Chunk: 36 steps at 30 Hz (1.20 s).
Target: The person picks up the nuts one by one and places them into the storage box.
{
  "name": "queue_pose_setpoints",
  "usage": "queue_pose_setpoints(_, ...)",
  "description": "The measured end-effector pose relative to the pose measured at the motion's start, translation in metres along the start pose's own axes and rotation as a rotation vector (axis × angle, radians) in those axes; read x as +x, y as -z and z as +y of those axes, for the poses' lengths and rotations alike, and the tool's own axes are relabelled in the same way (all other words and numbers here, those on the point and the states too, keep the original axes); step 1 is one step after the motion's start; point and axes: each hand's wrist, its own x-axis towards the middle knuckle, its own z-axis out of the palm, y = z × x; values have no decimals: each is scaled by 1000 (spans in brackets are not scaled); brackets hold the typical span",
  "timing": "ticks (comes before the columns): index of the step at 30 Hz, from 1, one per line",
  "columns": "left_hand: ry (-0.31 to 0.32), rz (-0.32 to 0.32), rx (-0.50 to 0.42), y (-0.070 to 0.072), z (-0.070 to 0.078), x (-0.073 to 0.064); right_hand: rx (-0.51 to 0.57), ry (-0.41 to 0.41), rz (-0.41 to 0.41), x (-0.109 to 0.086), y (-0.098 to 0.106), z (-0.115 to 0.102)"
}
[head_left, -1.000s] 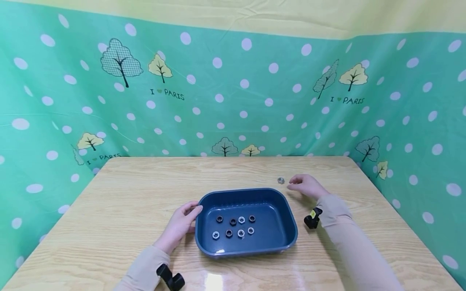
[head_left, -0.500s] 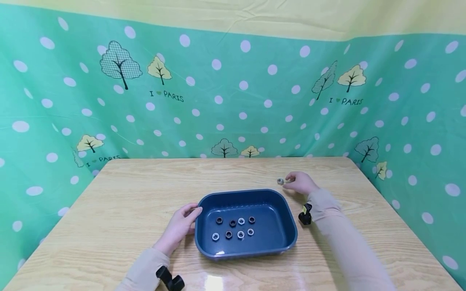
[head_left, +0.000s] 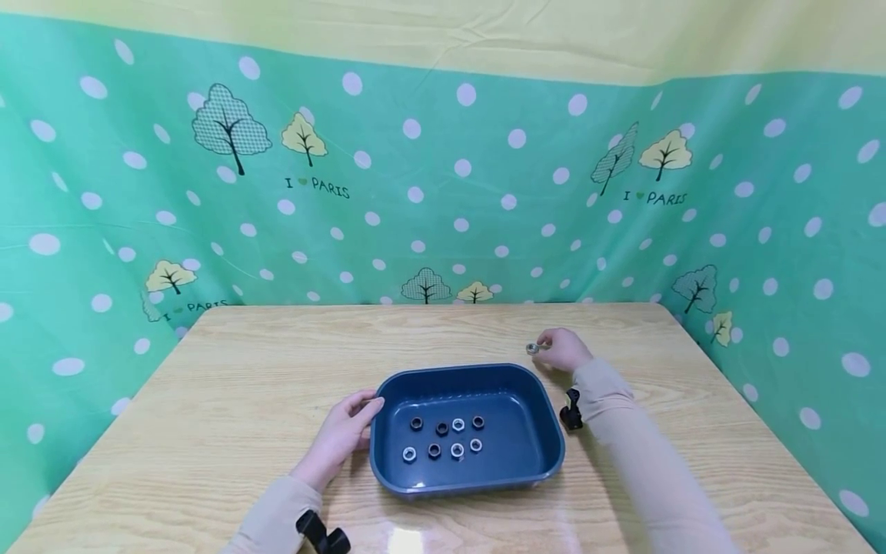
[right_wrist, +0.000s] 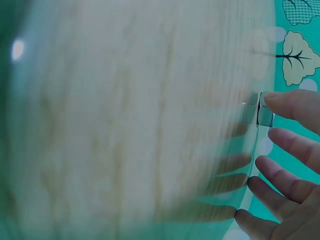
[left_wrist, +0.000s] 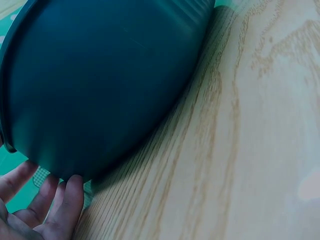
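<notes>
In the head view my left hand [head_left: 341,432] holds the left end of a dark blue plastic tray [head_left: 467,483], thumb over the rim. The left wrist view has its fingers [left_wrist: 70,202] against the tray's outer wall. Inside the tray lie several hex nuts, some silver, such as one silver nut [head_left: 409,455], and some dark, such as one dark nut [head_left: 442,428]. Beyond the tray's back right corner, my right hand [head_left: 564,350] reaches a silver nut [right_wrist: 265,115] on the table. Its thumb touches this nut and the index finger is close beside it; no firm pinch shows.
The wood-grain table [head_left: 277,362] extends around the tray. A green polka-dot curtain [head_left: 443,192] with printed trees hangs behind it and along both sides. Black wrist cameras sit on both forearms, such as the right wrist camera [head_left: 571,410].
My right hand has moved left toward the loose silver nut and now meets it. The left hand stays on the tray, and the nuts inside have not moved.
</notes>
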Motion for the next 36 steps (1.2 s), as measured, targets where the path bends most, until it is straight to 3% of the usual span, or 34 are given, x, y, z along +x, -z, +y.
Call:
queue_pose_setpoints(12, -18, -23, 20, 2, 0, 0, -23, -6, -1, -1, -2, -4)
queue_pose_setpoints(36, -13, -8, 19, 2, -1, 0, -59, -5, 19, 1, -3, -8)
